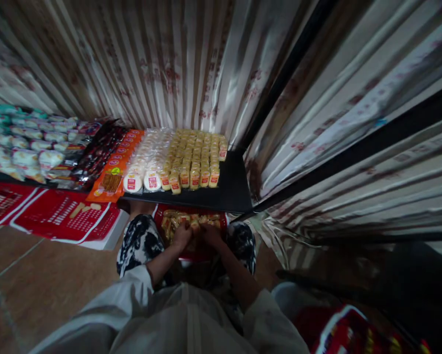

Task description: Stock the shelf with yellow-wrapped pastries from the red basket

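Both my hands reach down into a red box [223,222] that rests between my knees and holds several small yellow snack packets [173,216]. My left hand [182,235] is curled with its fingers closed on packets at the box's middle. My right hand [210,234] sits right beside it, fingers bent down onto the same pile. What each hand grips is too dark and small to name surely. Just above the box, a black shelf [232,189] carries neat rows of the same yellow packets [195,155].
Left of the yellow rows lie white round packs [147,160], orange packs [115,169], dark packs [99,152] and white-green bags [25,142]. Red flattened cartons [58,216] lean below the shelf. Striped curtains [162,64] hang behind and to the right. Another red package [346,334] lies at lower right.
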The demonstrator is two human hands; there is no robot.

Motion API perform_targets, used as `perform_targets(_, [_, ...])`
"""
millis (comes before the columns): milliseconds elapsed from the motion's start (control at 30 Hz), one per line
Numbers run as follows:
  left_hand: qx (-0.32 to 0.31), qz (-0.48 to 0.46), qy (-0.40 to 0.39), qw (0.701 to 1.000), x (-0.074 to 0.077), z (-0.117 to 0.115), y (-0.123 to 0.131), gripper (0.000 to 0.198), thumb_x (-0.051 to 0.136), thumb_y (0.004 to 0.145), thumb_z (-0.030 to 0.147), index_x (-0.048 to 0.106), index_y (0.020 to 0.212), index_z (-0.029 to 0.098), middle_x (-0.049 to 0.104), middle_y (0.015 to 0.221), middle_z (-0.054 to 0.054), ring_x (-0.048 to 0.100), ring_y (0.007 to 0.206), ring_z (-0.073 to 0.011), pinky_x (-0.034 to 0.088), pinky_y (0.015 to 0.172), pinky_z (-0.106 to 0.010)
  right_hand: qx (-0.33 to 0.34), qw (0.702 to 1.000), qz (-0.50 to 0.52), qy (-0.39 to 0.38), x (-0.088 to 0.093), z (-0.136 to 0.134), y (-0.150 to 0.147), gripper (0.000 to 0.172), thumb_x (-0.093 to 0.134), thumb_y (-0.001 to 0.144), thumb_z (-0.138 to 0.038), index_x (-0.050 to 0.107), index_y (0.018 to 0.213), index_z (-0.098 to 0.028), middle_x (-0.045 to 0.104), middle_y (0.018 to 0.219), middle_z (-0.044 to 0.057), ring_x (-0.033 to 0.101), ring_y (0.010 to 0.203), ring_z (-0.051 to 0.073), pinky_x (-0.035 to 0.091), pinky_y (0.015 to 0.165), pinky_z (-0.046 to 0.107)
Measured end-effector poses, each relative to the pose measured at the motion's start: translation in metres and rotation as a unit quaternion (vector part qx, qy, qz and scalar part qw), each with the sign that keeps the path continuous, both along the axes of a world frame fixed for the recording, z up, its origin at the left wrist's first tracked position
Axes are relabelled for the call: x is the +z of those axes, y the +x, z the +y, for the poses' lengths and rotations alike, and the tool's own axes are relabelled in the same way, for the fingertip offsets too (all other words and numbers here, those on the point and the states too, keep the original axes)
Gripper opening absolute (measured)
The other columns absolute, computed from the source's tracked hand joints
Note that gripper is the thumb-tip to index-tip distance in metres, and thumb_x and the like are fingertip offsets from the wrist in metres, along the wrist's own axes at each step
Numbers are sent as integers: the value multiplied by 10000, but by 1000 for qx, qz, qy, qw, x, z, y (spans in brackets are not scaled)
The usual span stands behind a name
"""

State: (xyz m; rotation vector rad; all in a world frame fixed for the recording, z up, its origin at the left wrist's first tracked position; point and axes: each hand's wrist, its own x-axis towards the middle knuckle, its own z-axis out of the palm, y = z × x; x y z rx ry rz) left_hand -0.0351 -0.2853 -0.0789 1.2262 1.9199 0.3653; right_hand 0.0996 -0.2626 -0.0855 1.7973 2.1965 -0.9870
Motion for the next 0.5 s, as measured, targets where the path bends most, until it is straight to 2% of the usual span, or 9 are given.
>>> perform_targets(100, [34, -88, 50, 994, 9, 2, 6, 311, 490, 804, 175, 577, 1102, 159, 675, 985, -56, 619, 902, -150, 464, 810, -246, -65, 991, 114, 26, 9, -1, 9, 230, 480, 844, -316, 642, 890, -159, 679, 851, 55, 606, 763, 144, 430, 660, 219])
perform_targets(233, [35, -162, 102, 981, 26, 5, 15, 281, 478, 792, 147, 591, 1049, 142, 676, 936, -61, 615, 846, -142, 468, 812, -267, -156, 949, 272, 27, 19, -5, 18, 205, 525, 786, -340, 630, 811, -166, 651, 688, 10, 587, 645, 138, 439, 596, 229])
perform_targets(400, [5, -202, 186, 961, 61, 17, 32, 228, 485, 783, 143, 589, 986, 156, 668, 930, -55, 613, 835, -132, 478, 793, -260, -217, 868, 443, 44, 49, -4, 31, 376, 562, 727, -418, 585, 1021, -184, 684, 860, 42, 635, 726, 167, 496, 641, 266])
perform_targets(500, [-9, -213, 235, 948, 87, 35, 45, 243, 486, 785, 139, 569, 1013, 165, 662, 951, -49, 614, 851, -127, 479, 819, -266, -257, 843, 461, 106, 72, 9, 41, 433, 570, 716, -440, 575, 1064, -182, 679, 900, 54, 630, 716, 165, 508, 659, 281])
